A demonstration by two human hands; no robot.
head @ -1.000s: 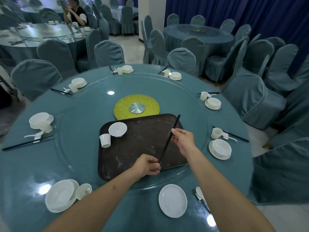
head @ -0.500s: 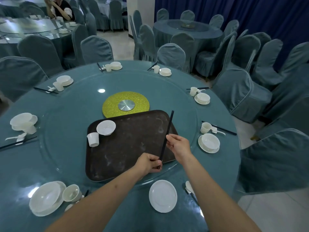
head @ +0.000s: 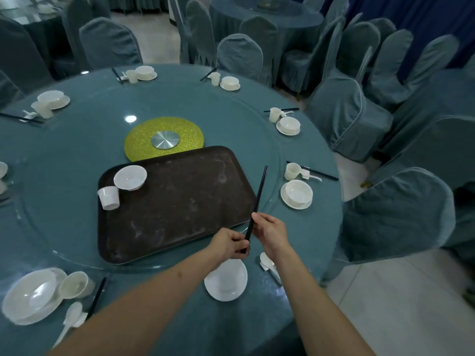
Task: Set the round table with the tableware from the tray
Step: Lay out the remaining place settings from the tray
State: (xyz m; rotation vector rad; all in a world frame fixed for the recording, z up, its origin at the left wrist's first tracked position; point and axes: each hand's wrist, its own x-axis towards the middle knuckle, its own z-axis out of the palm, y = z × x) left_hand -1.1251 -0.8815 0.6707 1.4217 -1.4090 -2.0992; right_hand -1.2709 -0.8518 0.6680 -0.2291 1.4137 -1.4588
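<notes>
Black chopsticks (head: 258,196) point away from me over the near right corner of the dark brown tray (head: 180,201). My left hand (head: 227,244) grips their near end and my right hand (head: 270,231) pinches them just above it. A white bowl (head: 130,177) and a white cup (head: 109,197) stand at the tray's far left. Below my hands a white plate (head: 226,280) lies on the round table (head: 77,155), partly covered by my left wrist. A white spoon (head: 266,262) lies just right of the plate, part hidden by my right forearm.
Several finished place settings ring the table edge, each with plate, bowl, cup and chopsticks, such as one at the right (head: 297,194) and one at the near left (head: 33,295). A yellow-green disc (head: 164,140) marks the turntable centre. Covered chairs (head: 395,214) crowd the right side.
Both hands have carried the chopsticks toward me and to the right, from above the tray's middle to its near right corner, over the plate. My view has tilted down and closer.
</notes>
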